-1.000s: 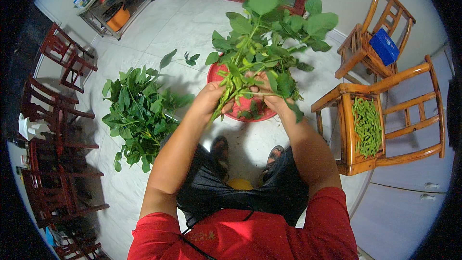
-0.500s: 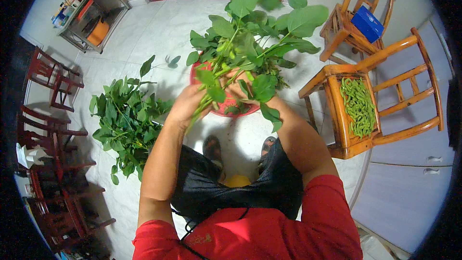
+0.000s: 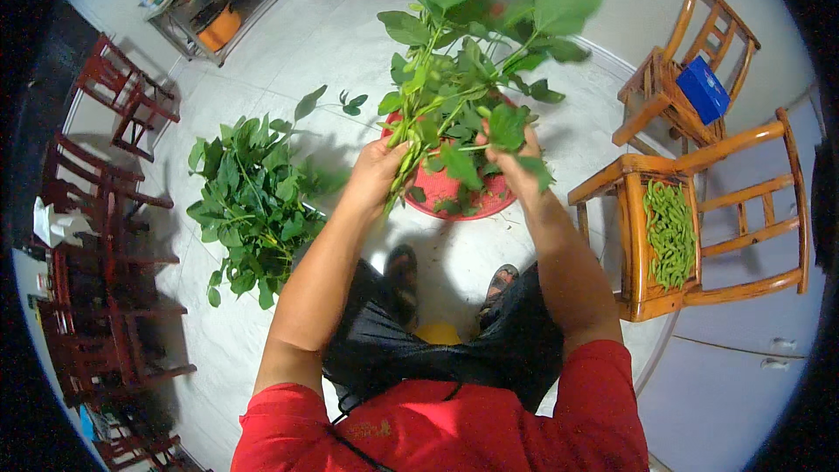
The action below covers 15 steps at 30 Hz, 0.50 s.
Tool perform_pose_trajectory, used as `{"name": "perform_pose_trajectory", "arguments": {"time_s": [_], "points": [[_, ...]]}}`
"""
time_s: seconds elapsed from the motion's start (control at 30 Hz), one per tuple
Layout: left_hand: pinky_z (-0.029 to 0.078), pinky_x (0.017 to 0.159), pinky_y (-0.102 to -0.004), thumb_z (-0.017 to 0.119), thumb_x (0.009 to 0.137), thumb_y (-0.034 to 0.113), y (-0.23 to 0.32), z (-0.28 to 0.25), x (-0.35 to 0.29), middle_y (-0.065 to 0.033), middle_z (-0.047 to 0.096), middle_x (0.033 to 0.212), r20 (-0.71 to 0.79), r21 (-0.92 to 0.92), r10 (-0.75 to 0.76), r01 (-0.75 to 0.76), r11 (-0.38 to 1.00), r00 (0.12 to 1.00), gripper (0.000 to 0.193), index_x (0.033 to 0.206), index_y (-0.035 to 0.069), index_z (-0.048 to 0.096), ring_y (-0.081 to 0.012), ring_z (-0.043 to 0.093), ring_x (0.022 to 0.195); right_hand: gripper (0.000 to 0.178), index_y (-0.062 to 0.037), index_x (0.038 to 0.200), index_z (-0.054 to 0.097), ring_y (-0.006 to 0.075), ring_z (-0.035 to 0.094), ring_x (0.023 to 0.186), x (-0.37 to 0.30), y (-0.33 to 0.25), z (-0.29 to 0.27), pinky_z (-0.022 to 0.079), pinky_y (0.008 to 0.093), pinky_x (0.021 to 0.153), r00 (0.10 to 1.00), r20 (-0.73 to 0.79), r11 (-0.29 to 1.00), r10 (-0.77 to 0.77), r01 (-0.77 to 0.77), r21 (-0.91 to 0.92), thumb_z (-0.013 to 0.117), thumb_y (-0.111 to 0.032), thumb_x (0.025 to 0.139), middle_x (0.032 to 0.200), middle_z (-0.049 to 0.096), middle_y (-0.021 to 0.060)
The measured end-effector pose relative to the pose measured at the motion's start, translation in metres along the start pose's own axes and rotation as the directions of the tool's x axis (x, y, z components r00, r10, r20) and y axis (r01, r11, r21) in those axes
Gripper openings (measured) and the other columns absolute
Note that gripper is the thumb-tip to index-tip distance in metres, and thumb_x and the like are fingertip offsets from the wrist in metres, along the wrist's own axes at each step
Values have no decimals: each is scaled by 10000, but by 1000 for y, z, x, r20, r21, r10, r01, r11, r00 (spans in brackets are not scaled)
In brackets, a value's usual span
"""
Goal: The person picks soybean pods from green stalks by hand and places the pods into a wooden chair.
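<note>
My left hand [image 3: 382, 170] is closed round the lower stems of a leafy bean plant [image 3: 428, 109], which spreads up and away over a red basket [image 3: 502, 204]. Green pods show among its stems. On the plant's right side, my right hand [image 3: 517, 168] has its fingers bent round a leafy sprig; leaves cover part of the fingers. Loose leaves lie in the basket, which stands on the floor beyond my feet. To the left, a heap of similar leafy plants [image 3: 249, 205] rests on the floor.
A wooden chair [image 3: 642, 297] at my right bears a pile of green pods [image 3: 670, 236]. Behind it, another chair holds a blue box [image 3: 703, 90]. Dark red chairs [image 3: 114, 188] line the left. A metal rack [image 3: 214, 4] with an orange container stands far left.
My right hand has moved right, away from the left hand, and the hands are now apart. The view has shifted, and more of the basket shows.
</note>
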State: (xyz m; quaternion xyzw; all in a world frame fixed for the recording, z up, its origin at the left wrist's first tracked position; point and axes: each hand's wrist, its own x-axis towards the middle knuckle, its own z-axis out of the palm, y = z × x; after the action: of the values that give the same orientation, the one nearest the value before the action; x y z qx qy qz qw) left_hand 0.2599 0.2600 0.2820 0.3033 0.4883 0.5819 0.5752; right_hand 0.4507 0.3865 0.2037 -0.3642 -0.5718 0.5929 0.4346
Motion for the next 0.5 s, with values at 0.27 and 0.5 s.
{"name": "perform_pose_trajectory", "arguments": {"time_s": [0.27, 0.5], "points": [[370, 479, -226, 581, 879, 116, -21, -18, 16, 47, 548, 654, -179, 403, 260, -170, 899, 949, 103, 858, 30, 635, -41, 450, 541, 127, -17, 953, 645, 44, 485, 630, -47, -66, 58, 389, 184, 570, 894, 425, 987, 143, -98, -127, 558, -53, 867, 708, 561, -24], [420, 522, -272, 599, 843, 107, -25, 2, 15, -6, 596, 670, -125, 645, 361, -200, 737, 924, 125, 881, -3, 642, -75, 514, 586, 221, 11, 952, 665, 186, 665, 741, -37, -57, 40, 508, 300, 695, 975, 137, 886, -175, 217, -410, 643, -176, 838, 811, 686, 156]]}}
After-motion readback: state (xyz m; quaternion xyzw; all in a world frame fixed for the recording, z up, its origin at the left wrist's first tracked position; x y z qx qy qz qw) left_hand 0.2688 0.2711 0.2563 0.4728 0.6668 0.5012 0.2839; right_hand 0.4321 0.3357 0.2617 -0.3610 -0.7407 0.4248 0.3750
